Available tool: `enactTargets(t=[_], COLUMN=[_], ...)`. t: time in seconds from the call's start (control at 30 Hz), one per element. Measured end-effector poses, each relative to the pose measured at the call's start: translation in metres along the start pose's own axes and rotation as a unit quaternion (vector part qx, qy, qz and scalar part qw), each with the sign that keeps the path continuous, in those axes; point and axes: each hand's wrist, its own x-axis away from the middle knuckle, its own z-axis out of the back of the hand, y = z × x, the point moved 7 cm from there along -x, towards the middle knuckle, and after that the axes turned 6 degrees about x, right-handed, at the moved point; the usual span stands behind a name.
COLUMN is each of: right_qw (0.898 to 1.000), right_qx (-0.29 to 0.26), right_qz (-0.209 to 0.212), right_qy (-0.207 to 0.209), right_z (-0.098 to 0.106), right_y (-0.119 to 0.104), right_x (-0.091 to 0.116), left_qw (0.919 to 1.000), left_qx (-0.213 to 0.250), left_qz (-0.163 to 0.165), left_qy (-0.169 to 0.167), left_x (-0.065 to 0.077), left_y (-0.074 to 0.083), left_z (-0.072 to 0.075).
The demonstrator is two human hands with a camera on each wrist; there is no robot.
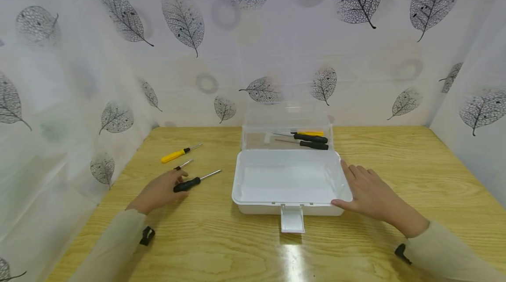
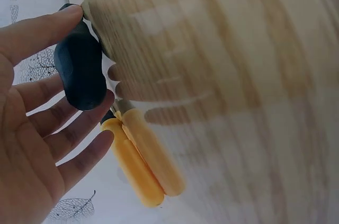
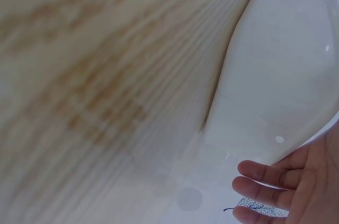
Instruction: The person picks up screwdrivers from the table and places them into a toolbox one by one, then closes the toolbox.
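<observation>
My left hand (image 1: 162,189) is at a black-handled screwdriver (image 1: 187,184), with thumb and fingers on either side of the handle. In the left wrist view the thumb touches the handle (image 2: 79,70) near its neck. Beyond the fingers, a short screwdriver shaft (image 1: 186,163) shows, its handle hidden by the hand. A yellow screwdriver (image 1: 172,156) lies farther back on the table. My right hand (image 1: 369,192) holds the right front corner of an opened white plastic box (image 1: 254,208), thumb on the front rim, fingers along the right outside wall.
Behind the box, its clear lid (image 1: 253,139) is folded back. Two black screwdrivers (image 1: 314,145) and a yellow-handled one (image 1: 312,133) lie there. A white latch (image 1: 292,220) hangs at the front. Leaf-patterned sheeting (image 1: 276,53) closes off the wooden table (image 1: 221,247) at back and sides.
</observation>
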Motion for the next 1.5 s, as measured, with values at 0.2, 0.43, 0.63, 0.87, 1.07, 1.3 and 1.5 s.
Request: enactTargets(t=[0.2, 0.43, 0.63, 0.87, 1.07, 1.3, 1.5], right_qw=[1.000, 1.000, 1.000, 1.000, 1.000, 1.000, 1.000], right_qx=[0.000, -0.001, -0.001, 0.002, -0.001, -0.001, -0.001], right_qz=[0.003, 0.004, 0.001, 0.001, 0.002, -0.002, -0.004], right_qy=[0.005, 0.003, -0.001, 0.001, 0.000, -0.007, -0.009], right_z=[0.001, 0.001, 0.001, 0.000, -0.001, 0.000, -0.001], right_y=[0.000, -0.001, 0.000, 0.000, 0.000, 0.000, 0.001], right_x=[0.000, 0.000, 0.000, 0.000, 0.000, -0.001, -0.001], left_qw=[0.9968, 0.9919, 0.9906, 0.9929, 0.9939, 0.9954, 0.9959], left_qx=[0.079, 0.127, 0.136, 0.118, 0.107, 0.092, 0.085], left_qz=[0.014, 0.005, 0.009, 0.019, 0.028, 0.026, 0.032], left_qy=[-0.003, 0.004, 0.002, 0.000, 0.002, 0.007, 0.006], left_x=[0.000, 0.001, 0.002, 0.000, 0.001, 0.002, 0.004], left_y=[-0.007, -0.012, -0.014, -0.014, -0.015, -0.016, -0.017], left_z=[0.000, 0.001, 0.002, 0.002, 0.002, 0.004, 0.004])
